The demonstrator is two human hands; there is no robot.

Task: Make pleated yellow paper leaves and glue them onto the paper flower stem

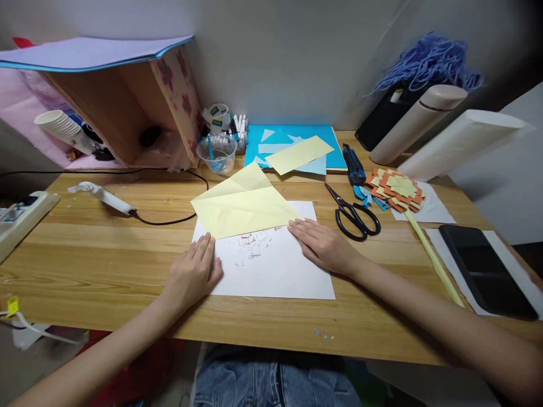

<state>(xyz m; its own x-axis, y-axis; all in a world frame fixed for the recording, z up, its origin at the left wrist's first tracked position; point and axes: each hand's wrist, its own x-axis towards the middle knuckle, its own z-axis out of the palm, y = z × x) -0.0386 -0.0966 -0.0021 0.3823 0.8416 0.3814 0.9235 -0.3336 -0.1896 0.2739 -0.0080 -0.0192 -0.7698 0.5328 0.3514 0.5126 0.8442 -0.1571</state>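
Observation:
A creased sheet of pale yellow paper (246, 206) lies in front of me, partly over a white sheet (275, 277) with small coloured marks. My left hand (193, 268) rests flat at the yellow paper's lower left corner, fingers stretched out. At its lower right corner, the fingertips of my right hand (320, 243) touch the paper, the hand lying flat. Neither hand grips anything. Black-handled scissors (354, 215) lie a little beyond my right hand, blades pointing up and left.
Behind the yellow paper, a blue sheet (292, 131) carries paper cut-offs and a yellow strip (299, 155). A plastic cup (218, 155) stands left of it. To the right are a utility knife (353, 164), a paper flower (399, 189) and a phone (487, 268). A hot glue gun (106, 198) lies left.

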